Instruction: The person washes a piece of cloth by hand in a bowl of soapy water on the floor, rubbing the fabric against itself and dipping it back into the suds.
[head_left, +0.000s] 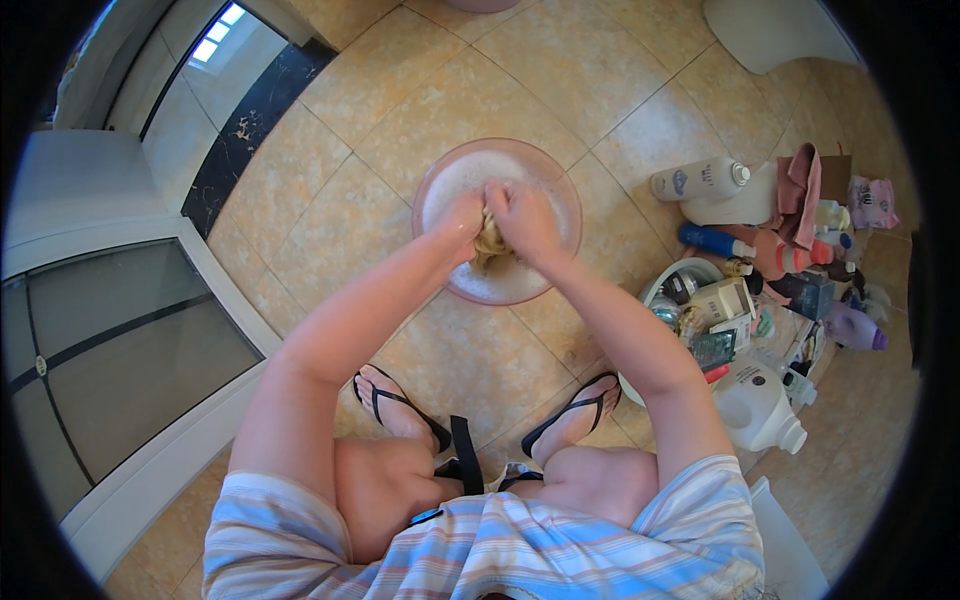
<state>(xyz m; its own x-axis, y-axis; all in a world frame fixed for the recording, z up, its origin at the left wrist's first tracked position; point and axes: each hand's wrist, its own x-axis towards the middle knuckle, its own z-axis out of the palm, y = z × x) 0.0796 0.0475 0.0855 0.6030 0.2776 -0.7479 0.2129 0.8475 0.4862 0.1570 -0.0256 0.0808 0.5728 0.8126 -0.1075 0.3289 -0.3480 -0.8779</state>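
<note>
Over a pink plastic basin (573, 225) of foamy water (457, 176), my two hands are close together. A bunched wet cloth (491, 244), yellowish-beige, is squeezed between them. My left hand (459, 221) grips it from the left, and my right hand (521, 217) grips it from the right with the thumb on top. The cloth's lower end hangs toward the suds on the near side. Its full shape is hidden by my fingers.
The basin stands on a tiled floor (405, 90) ahead of my sandalled feet. Crowded at the right are bottles, a white jug (757, 405), a filled tub (652, 289) and a pink cloth (799, 195). A white-framed glass door (225, 300) is at the left.
</note>
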